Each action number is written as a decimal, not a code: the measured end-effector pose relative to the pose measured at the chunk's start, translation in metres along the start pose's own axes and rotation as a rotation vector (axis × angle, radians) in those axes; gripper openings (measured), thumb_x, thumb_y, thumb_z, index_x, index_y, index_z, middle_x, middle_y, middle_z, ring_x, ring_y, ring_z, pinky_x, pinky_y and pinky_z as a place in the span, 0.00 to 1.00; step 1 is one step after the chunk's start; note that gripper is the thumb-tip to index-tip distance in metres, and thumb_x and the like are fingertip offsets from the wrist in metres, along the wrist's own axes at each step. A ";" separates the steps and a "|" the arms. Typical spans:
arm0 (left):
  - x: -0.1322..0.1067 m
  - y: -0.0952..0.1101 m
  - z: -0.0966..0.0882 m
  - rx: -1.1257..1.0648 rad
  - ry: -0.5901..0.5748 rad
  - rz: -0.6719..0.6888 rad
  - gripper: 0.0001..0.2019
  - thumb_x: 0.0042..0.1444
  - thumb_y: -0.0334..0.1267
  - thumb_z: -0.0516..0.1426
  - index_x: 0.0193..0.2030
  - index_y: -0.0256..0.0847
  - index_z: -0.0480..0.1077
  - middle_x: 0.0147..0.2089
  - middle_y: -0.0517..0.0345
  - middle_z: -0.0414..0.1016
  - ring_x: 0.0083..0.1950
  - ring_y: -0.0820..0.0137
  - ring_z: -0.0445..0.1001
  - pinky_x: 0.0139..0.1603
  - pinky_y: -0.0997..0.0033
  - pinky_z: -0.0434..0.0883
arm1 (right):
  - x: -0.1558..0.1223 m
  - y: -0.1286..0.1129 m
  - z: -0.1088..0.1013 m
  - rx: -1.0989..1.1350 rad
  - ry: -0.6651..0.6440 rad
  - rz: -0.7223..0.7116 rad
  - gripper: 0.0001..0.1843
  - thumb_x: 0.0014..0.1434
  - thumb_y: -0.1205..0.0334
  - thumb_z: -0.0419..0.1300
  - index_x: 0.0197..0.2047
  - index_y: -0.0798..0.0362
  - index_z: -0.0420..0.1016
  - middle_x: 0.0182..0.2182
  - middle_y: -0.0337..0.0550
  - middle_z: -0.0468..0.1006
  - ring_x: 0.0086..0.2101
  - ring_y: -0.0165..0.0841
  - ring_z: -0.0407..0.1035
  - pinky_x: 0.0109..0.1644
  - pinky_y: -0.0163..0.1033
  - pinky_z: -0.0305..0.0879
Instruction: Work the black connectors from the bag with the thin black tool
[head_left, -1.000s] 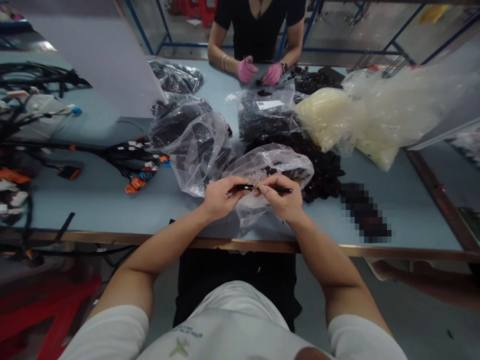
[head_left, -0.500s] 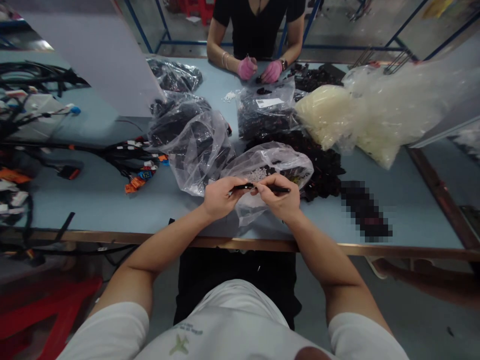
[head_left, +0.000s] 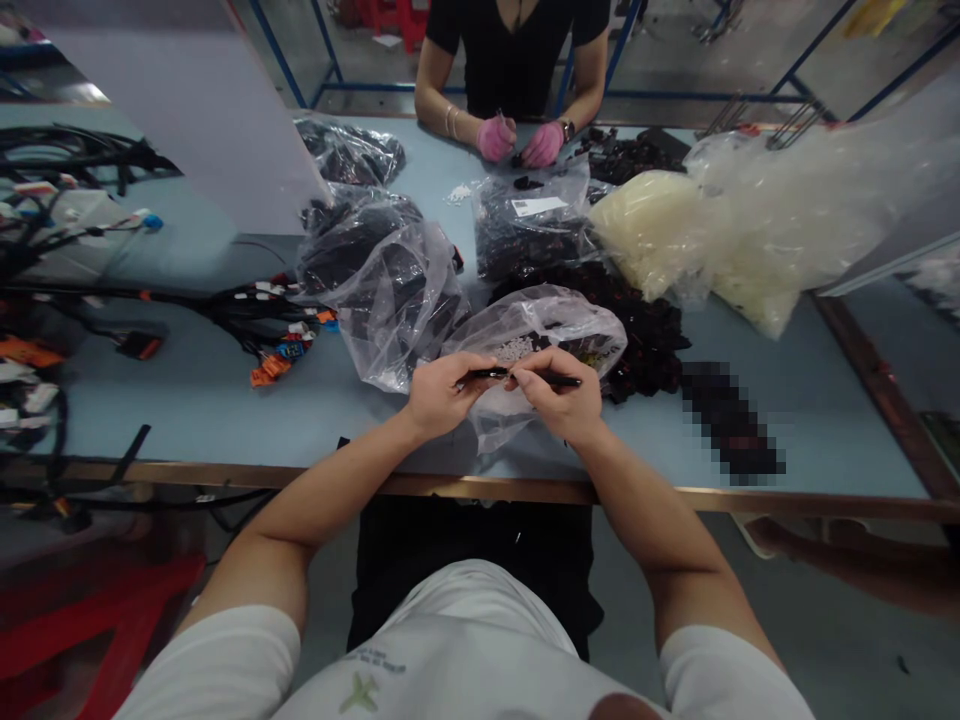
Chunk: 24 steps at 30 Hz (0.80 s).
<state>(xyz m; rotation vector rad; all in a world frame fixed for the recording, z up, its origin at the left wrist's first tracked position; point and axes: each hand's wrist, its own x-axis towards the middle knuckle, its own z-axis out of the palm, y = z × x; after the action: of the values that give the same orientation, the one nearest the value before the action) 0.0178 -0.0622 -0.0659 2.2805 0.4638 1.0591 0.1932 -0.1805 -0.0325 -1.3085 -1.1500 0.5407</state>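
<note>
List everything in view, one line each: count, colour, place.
thin black tool: one, black, between both hands
bag of small white parts: one, clear, just beyond the hands
bags of black parts: several, clear, table centre
pale bags: at least two, cream, far right
wire harness: one bundle, black with coloured connectors, left
table: one, light blue, underneath
co-worker's hands: two, pink gloves, far edge
left hand: one, bare, gripping the tool's left end
right hand: one, bare, pinching the tool
</note>
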 end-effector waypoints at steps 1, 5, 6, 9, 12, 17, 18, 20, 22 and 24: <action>0.000 0.000 0.000 0.005 -0.004 -0.004 0.10 0.69 0.45 0.65 0.50 0.42 0.83 0.45 0.52 0.89 0.44 0.66 0.89 0.47 0.70 0.85 | 0.000 0.000 0.000 -0.009 -0.002 0.006 0.05 0.62 0.58 0.68 0.33 0.46 0.82 0.27 0.38 0.86 0.27 0.33 0.76 0.31 0.39 0.72; 0.000 -0.001 0.000 0.022 -0.009 0.001 0.11 0.69 0.46 0.65 0.49 0.42 0.83 0.44 0.52 0.89 0.43 0.67 0.89 0.46 0.72 0.85 | -0.001 0.001 0.000 -0.028 -0.013 0.020 0.06 0.62 0.57 0.67 0.33 0.47 0.81 0.28 0.38 0.85 0.26 0.32 0.75 0.30 0.38 0.71; 0.001 -0.001 0.000 0.026 -0.006 0.005 0.11 0.69 0.46 0.65 0.49 0.42 0.83 0.44 0.52 0.89 0.43 0.67 0.88 0.46 0.72 0.84 | -0.001 0.001 0.000 -0.031 -0.014 0.017 0.06 0.62 0.57 0.67 0.33 0.47 0.81 0.28 0.38 0.85 0.26 0.32 0.75 0.31 0.38 0.71; 0.001 0.001 0.000 0.023 0.009 0.019 0.11 0.69 0.46 0.65 0.49 0.42 0.83 0.44 0.53 0.89 0.43 0.68 0.88 0.47 0.73 0.84 | -0.001 0.000 0.001 -0.043 -0.019 -0.014 0.06 0.62 0.60 0.66 0.32 0.47 0.80 0.27 0.37 0.84 0.28 0.32 0.76 0.34 0.39 0.73; 0.000 0.003 0.000 0.014 0.000 0.007 0.10 0.69 0.45 0.65 0.49 0.43 0.83 0.44 0.53 0.89 0.44 0.67 0.88 0.48 0.71 0.84 | -0.001 -0.002 0.002 -0.071 -0.025 -0.039 0.06 0.61 0.62 0.65 0.31 0.47 0.79 0.27 0.37 0.84 0.27 0.32 0.76 0.35 0.39 0.74; 0.001 0.004 0.000 0.033 0.004 -0.006 0.10 0.69 0.46 0.66 0.48 0.42 0.83 0.44 0.53 0.89 0.43 0.67 0.89 0.48 0.71 0.84 | 0.000 -0.002 0.002 -0.121 -0.028 -0.104 0.06 0.60 0.64 0.65 0.30 0.47 0.79 0.28 0.37 0.84 0.29 0.32 0.77 0.37 0.39 0.75; 0.001 0.004 0.000 0.028 0.012 -0.004 0.10 0.69 0.46 0.66 0.48 0.43 0.83 0.44 0.53 0.89 0.43 0.67 0.89 0.48 0.72 0.84 | 0.000 -0.001 0.001 -0.113 -0.032 -0.107 0.06 0.61 0.64 0.65 0.31 0.47 0.79 0.28 0.37 0.84 0.30 0.33 0.78 0.38 0.40 0.76; 0.001 0.004 0.000 0.008 0.018 -0.004 0.09 0.68 0.45 0.66 0.49 0.43 0.82 0.45 0.54 0.89 0.44 0.67 0.89 0.49 0.72 0.84 | 0.000 0.000 0.000 -0.075 -0.032 -0.087 0.06 0.62 0.60 0.65 0.32 0.46 0.80 0.29 0.38 0.85 0.32 0.35 0.80 0.39 0.41 0.77; 0.002 0.004 0.000 -0.006 0.018 0.001 0.09 0.68 0.44 0.66 0.49 0.44 0.82 0.46 0.54 0.89 0.45 0.66 0.89 0.48 0.71 0.84 | 0.000 0.001 -0.002 -0.023 -0.013 -0.056 0.07 0.64 0.56 0.65 0.33 0.45 0.81 0.29 0.39 0.85 0.33 0.36 0.81 0.39 0.43 0.78; 0.003 0.004 0.000 -0.009 0.020 0.015 0.09 0.68 0.44 0.66 0.49 0.43 0.82 0.45 0.53 0.89 0.45 0.66 0.89 0.48 0.71 0.84 | -0.001 0.001 -0.003 0.008 0.004 -0.042 0.08 0.65 0.55 0.66 0.34 0.45 0.81 0.28 0.39 0.85 0.32 0.37 0.81 0.39 0.43 0.78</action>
<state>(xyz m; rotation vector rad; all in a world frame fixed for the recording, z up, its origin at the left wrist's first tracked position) 0.0194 -0.0636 -0.0618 2.2705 0.4499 1.0894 0.1956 -0.1819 -0.0333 -1.2748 -1.1682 0.5111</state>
